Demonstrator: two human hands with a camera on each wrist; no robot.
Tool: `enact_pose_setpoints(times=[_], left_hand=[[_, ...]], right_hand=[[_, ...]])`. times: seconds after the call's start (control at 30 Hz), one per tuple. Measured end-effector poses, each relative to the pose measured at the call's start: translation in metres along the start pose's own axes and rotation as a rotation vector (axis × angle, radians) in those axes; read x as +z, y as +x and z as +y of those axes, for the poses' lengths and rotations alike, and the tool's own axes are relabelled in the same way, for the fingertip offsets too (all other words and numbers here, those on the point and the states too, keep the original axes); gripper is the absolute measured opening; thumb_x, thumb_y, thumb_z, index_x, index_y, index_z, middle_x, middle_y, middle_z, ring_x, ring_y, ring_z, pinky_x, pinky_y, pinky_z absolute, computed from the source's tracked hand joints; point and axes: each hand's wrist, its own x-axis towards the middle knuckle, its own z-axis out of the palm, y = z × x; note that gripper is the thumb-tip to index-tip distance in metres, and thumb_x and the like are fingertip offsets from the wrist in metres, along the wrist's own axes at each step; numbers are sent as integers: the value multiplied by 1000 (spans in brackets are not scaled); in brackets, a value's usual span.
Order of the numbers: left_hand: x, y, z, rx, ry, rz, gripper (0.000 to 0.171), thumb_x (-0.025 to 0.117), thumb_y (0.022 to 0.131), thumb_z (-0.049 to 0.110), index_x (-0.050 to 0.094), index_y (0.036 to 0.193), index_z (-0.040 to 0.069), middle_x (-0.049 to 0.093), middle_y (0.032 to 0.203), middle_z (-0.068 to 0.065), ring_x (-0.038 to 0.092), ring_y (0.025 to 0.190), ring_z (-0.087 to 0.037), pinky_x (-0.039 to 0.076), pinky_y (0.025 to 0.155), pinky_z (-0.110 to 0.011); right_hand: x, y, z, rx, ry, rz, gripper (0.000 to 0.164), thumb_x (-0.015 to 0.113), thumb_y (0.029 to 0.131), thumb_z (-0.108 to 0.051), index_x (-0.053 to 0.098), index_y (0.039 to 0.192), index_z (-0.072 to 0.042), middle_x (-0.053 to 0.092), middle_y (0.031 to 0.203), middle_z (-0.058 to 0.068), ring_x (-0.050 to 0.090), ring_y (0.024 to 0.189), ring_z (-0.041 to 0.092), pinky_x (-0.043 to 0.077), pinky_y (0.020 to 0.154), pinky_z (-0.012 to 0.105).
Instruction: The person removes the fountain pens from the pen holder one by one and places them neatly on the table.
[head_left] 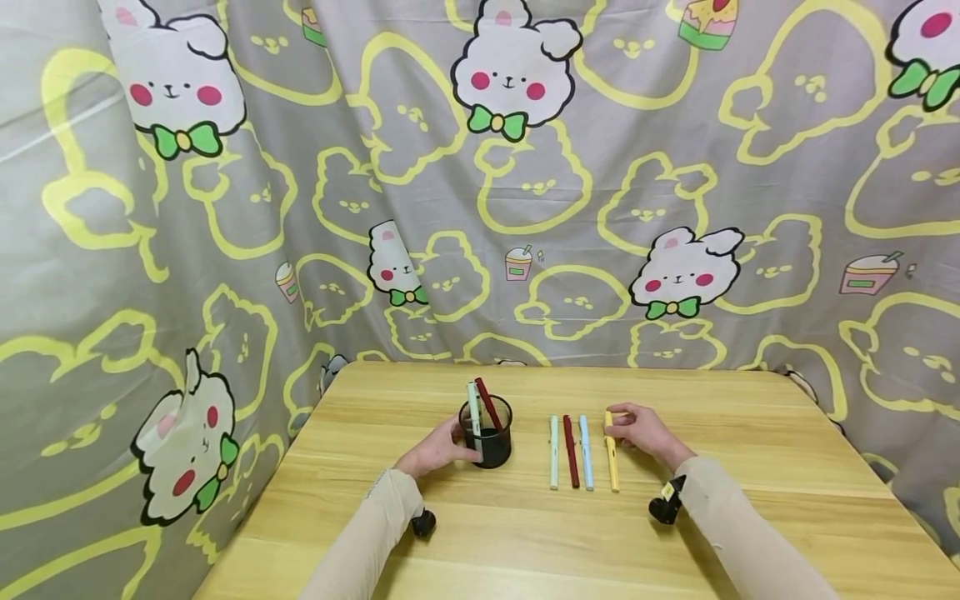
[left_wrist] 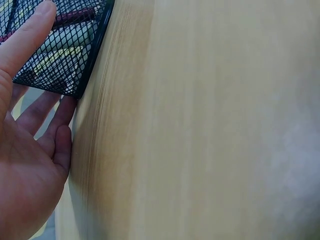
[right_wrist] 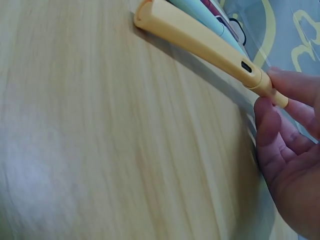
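A black mesh pen holder (head_left: 496,451) stands on the table, with a pale green pen (head_left: 473,405) and a dark red pen (head_left: 487,403) leaning inside it. My left hand (head_left: 441,447) holds the holder from its left side; in the left wrist view the thumb lies across the mesh (left_wrist: 65,42). With thumb and fingers, my right hand (head_left: 643,431) pinches one end of a yellow pen (right_wrist: 200,42). Left of that pen lie a light blue pen (head_left: 587,454), a second dark red pen (head_left: 572,454) and a second pale green pen (head_left: 554,454), roughly side by side.
The wooden table (head_left: 540,542) extends around both hands. Behind it and along its left side hangs a grey curtain (head_left: 555,317) printed with cartoon rabbits. Each wrist carries a small black camera, one at the left sleeve (head_left: 367,525) and one at the right sleeve (head_left: 735,525).
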Motion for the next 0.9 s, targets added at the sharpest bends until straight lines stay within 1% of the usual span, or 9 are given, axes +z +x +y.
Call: enact_pose_setpoints(times=[0.13,0.27,0.33,0.37,0.43,0.57,0.6,0.77,0.9], left_hand=[[0,5,-12,-4,-7,9,65,74,78,-2,43,135,-4,59,121,-12,54,110,-24,36,97,-43],[0,9,-26,-10,14,20,66,76,78,2,44,136,0,60,121,-9,54,111,-22,36,97,-40],[0,10,-29,-7,18,20,66,76,78,4,44,136,1,60,121,-8,54,110,-20,37,97,-39],[0,9,-26,-4,15,18,66,76,79,4,44,136,1,60,121,-8,54,110,-21,37,97,-40],[0,9,-26,-6,3,15,66,76,78,3,43,136,-1,60,120,-8,54,110,-22,37,97,-42],[-1,10,-24,-13,7,12,66,76,78,3,44,136,1,60,120,-7,53,111,-22,35,98,-43],[-2,12,-28,-10,12,14,66,76,79,5,44,136,2,59,121,-6,53,112,-22,35,98,-42],[-3,12,-28,4,15,12,68,77,78,6,44,137,4,58,123,-5,52,114,-22,35,98,-40],[-2,12,-28,1,16,9,69,77,78,6,43,138,6,58,124,-4,52,115,-21,35,98,-40]], right_hand=[[3,2,1,0,-7,2,52,68,85,-5,45,129,13,64,102,19,60,71,18,49,57,31],[5,2,3,6,-8,6,52,68,85,-5,45,129,13,64,102,19,61,73,18,50,60,32],[6,3,3,11,-8,8,52,68,85,-5,45,129,13,64,101,18,62,73,19,51,61,33],[6,3,3,12,-7,8,52,68,85,-5,45,129,12,64,101,17,61,73,19,51,60,33],[7,3,3,7,-13,4,52,68,86,-5,45,129,13,64,101,16,61,72,19,51,60,33],[9,4,2,-12,-25,-1,51,68,86,-5,46,127,14,63,101,18,61,71,20,50,59,33],[10,5,1,-14,-29,1,50,68,86,-5,46,127,14,62,102,18,61,71,19,50,59,33],[13,6,0,-34,-44,-8,49,67,85,-3,46,125,16,60,103,23,60,70,19,51,59,32],[14,7,0,-30,-49,-13,49,67,85,-3,47,125,15,59,104,23,60,71,19,51,60,33]])
